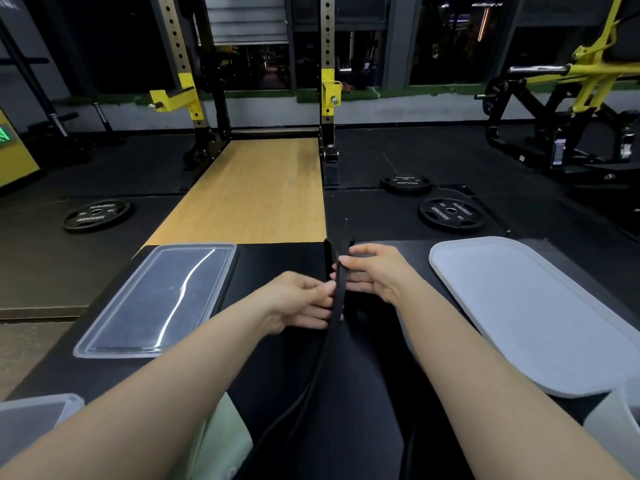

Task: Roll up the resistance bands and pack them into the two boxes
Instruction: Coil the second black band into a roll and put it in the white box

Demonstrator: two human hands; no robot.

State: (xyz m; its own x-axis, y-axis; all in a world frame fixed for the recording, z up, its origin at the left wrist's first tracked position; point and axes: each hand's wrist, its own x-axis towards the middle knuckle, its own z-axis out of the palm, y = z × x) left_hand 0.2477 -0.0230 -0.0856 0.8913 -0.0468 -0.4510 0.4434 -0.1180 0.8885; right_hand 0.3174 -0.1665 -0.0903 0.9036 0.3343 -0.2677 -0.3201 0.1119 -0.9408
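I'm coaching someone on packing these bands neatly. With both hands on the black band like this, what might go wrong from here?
1. Only the fingertips of the left hand and right hand pinch the black band, so a started roll may spring loose.
2. The band's long tail hangs slack down over the lap, so it may twist and roll up crooked.
3. The clear lid and the white lid lie close on either side; an elbow could nudge them.

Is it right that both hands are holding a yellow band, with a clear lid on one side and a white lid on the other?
Not quite. In the head view the band is black, not yellow. Both the left hand and right hand do hold it, between the clear lid and the white lid.
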